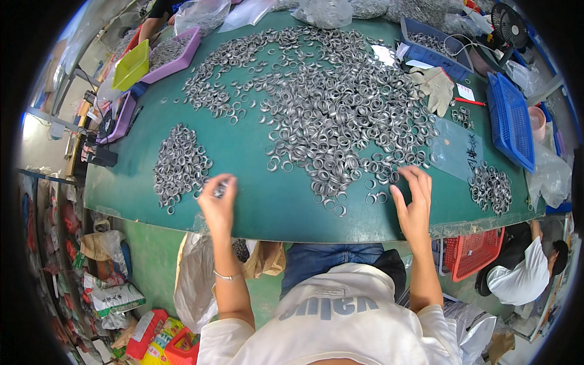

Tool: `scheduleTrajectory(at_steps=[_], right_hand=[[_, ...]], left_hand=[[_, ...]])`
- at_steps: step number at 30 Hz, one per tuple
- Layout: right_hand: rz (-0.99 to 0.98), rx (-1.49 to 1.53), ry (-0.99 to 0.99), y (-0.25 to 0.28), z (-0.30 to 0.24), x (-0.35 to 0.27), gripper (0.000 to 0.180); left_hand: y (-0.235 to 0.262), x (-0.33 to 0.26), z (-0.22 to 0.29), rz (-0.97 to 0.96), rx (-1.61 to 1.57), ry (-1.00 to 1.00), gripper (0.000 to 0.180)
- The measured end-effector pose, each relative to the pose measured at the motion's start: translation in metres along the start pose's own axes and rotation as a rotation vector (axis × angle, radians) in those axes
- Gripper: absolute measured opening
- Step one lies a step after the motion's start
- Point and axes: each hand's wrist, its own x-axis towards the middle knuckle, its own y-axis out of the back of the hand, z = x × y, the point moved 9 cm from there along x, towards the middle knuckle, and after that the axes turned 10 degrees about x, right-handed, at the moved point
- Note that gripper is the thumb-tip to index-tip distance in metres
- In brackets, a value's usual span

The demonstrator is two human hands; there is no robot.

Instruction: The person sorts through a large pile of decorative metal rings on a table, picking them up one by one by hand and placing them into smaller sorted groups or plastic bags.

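Observation:
Small grey metal rings cover much of the green tabletop, most of them in one large spread heap (340,103). My left hand (216,204) is closed around a few metal rings (221,188), beside the smaller ring pile (179,164) on the left. At the near right edge of the large heap is my right hand (415,204), its thumb and fingers apart and the fingertips among the rings there. Several loose rings (376,198) lie just left of its thumb. A third small pile of rings (490,190) sits farther right.
A work glove (435,88), a clear plastic bag (456,149) and a blue basket (510,121) lie on the right. A blue bin (435,45) and a fan (510,25) stand behind. Purple (182,61) and yellow-green (131,66) trays are far left. Another person (523,271) is at lower right.

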Motion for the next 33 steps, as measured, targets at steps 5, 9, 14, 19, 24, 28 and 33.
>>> scheduleTrajectory(at_steps=[5,9,14,19,24,28,33], right_hand=[[-0.148,-0.14,0.03,-0.033,0.008,0.005,0.052],[-0.123,-0.177,0.03,-0.039,0.008,-0.001,0.047],[-0.122,-0.124,0.037,-0.042,0.007,-0.005,0.044],[-0.061,-0.039,0.03,-0.031,0.004,-0.006,0.036],[-0.118,0.063,0.106,-0.021,-0.015,0.017,0.035],[-0.316,0.127,0.351,-0.067,-0.068,0.044,0.039],[-0.513,-0.098,0.462,-0.128,-0.067,0.029,0.043]], left_hand=[[0.029,0.02,-0.019,0.307,0.587,-0.136,0.023],[0.013,0.018,-0.033,0.302,0.736,-0.124,0.023],[0.008,0.017,-0.029,0.33,0.845,-0.132,0.023],[0.01,0.017,-0.03,0.352,0.846,-0.119,0.033],[0.006,0.014,-0.023,0.327,0.833,-0.194,0.057],[0.013,0.012,-0.01,0.454,0.708,-0.258,0.052],[0.017,0.005,0.011,0.498,0.627,-0.336,0.043]])
